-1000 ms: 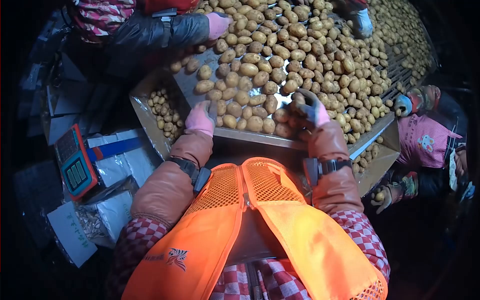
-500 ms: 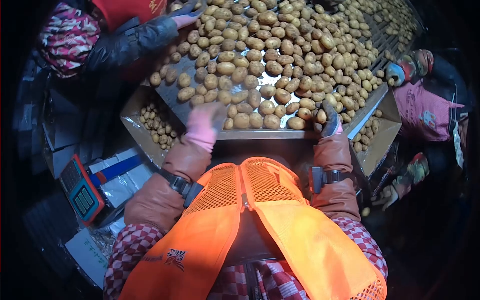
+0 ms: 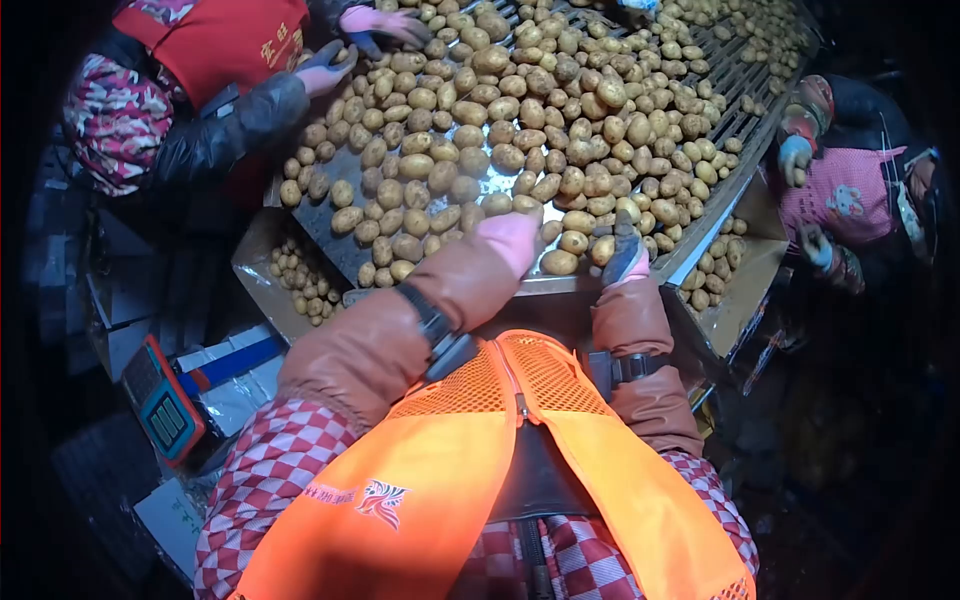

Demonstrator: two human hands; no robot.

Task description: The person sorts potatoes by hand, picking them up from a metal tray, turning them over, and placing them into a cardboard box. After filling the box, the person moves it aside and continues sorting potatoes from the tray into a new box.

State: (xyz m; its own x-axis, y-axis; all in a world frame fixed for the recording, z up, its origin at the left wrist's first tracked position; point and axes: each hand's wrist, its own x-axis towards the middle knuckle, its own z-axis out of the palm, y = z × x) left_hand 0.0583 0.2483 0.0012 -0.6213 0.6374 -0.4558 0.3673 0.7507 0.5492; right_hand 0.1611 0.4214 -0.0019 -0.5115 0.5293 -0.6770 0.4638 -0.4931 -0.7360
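My left hand point(image 3: 512, 241), in a pink glove, reaches over the front edge of the sorting table point(image 3: 352, 296) among loose potatoes point(image 3: 415, 167). Its fingers are mostly hidden beyond the back of the glove, so what they hold does not show. To its right, my right hand point(image 3: 627, 252), in a grey and pink glove, rests at the same edge. Its fingers point away from me, curved along a potato point(image 3: 602, 250) against the palm side. Several other potatoes lie close around both hands, and bare shiny metal shows between some of them.
A co-worker's gloved hands point(image 3: 325, 68) are among potatoes at the far left. Another person's gloved hand point(image 3: 795, 158) is beyond the right edge. Side bins with potatoes flank the table: left bin point(image 3: 262, 275), right bin point(image 3: 735, 318). A digital scale point(image 3: 163, 405) sits lower left.
My left hand has swung right across the table front, close to my right hand. My right hand stays beside its potato. The view has shifted slightly; the co-workers' hands have moved.
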